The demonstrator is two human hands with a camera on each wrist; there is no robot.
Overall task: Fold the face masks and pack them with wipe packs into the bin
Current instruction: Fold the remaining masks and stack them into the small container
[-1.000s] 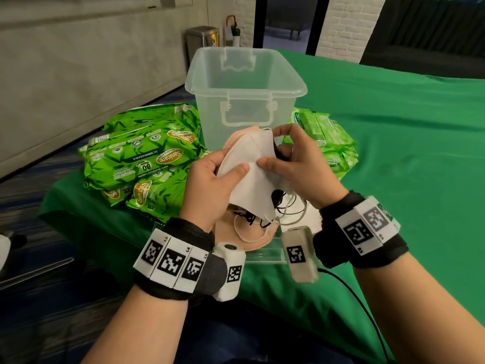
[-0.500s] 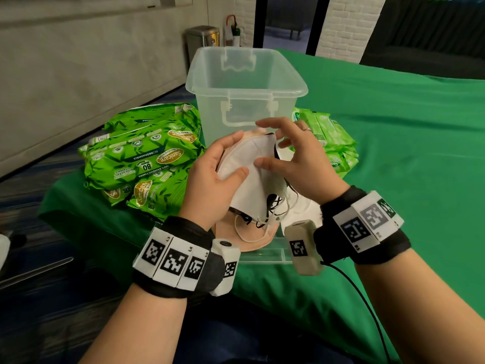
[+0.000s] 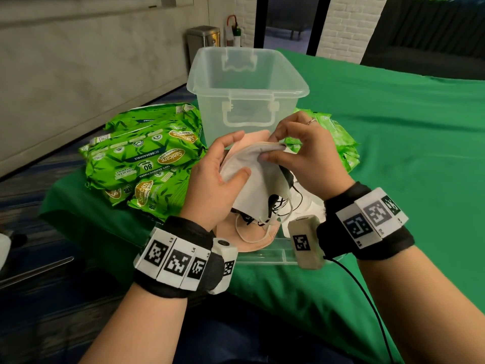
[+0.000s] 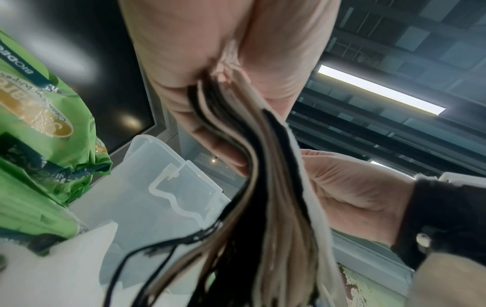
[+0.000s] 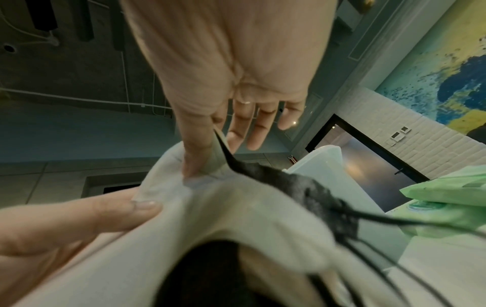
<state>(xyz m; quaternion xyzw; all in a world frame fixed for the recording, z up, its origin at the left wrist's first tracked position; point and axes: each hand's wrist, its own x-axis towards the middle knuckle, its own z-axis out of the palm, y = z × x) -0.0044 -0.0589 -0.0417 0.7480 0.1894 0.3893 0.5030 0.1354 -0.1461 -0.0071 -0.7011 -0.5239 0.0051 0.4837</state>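
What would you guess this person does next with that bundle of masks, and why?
Probably press the top edges flat. The left hand grips the stack of masks, the right hand pinches its upper corner, and the edges still gape. The clear bin behind holds no masks yet.

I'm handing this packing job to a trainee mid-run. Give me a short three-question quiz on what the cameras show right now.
1. True or false: the clear bin already holds wipe packs.
2. Which hand pinches the top edge of the white mask? A) left hand B) right hand
3. Fill in: the big stack of green wipe packs lies on the bin's ____ side, as the person sees it.

Key
1. False; no packs show through its walls.
2. B; the right hand pinches the edge, while the left hand grips the stack of masks.
3. Left.
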